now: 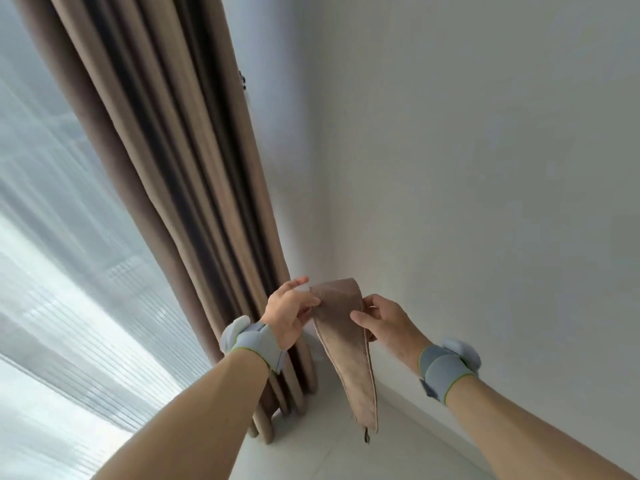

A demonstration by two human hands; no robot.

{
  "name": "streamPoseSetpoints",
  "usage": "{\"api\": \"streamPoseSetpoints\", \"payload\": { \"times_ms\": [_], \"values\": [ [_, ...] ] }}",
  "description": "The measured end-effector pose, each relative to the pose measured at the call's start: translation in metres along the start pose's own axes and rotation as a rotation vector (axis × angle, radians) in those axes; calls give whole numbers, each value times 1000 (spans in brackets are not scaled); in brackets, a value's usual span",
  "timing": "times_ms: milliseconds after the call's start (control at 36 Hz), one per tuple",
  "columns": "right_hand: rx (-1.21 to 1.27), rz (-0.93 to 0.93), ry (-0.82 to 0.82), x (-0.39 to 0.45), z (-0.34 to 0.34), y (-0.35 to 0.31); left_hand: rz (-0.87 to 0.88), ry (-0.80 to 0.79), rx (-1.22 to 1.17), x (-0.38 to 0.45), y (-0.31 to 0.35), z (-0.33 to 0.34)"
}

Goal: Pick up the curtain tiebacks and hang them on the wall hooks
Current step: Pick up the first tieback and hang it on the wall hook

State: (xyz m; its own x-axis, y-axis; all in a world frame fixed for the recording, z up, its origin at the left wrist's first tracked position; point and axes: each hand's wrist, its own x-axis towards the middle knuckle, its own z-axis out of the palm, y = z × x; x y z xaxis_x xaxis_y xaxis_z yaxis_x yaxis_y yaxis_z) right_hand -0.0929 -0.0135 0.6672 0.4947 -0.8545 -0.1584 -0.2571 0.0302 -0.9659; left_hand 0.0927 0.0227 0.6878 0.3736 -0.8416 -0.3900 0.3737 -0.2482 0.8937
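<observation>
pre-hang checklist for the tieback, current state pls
1. Tieback held by both hands: ok. Left hand pinches its top edge, right hand grips its side.
2. Tieback clear of the brown curtain: ok, it hangs beside the curtain.
3. Loop at its lower end free: ok, it dangles.
4. Wall hook located: cannot tell. A small dark fitting shows at the curtain's edge, too small to identify.
5. Top end open for hooking: cannot tell; it looks folded.
</observation>
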Motion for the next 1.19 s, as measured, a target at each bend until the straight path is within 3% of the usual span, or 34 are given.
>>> {"api": "streamPoseSetpoints", "payload": {
  "times_ms": [167, 528, 667, 1028, 1194],
  "values": [
    [2, -47, -87, -6, -10, -122, 21, -8, 35, -46, 116, 18],
    [-31, -179, -216, -2, -23, -252, -17, 27, 34, -67, 245, 21],
    [-73, -163, -287, 19, -26, -275, -39, -8, 188, -50, 275, 20],
    [49, 51, -75, 116, -46, -313, 68, -288, 360, 20, 331, 35],
    [196, 88, -1, 161, -41, -336, 24, -257, 484, 38, 351, 34]
  ]
}}
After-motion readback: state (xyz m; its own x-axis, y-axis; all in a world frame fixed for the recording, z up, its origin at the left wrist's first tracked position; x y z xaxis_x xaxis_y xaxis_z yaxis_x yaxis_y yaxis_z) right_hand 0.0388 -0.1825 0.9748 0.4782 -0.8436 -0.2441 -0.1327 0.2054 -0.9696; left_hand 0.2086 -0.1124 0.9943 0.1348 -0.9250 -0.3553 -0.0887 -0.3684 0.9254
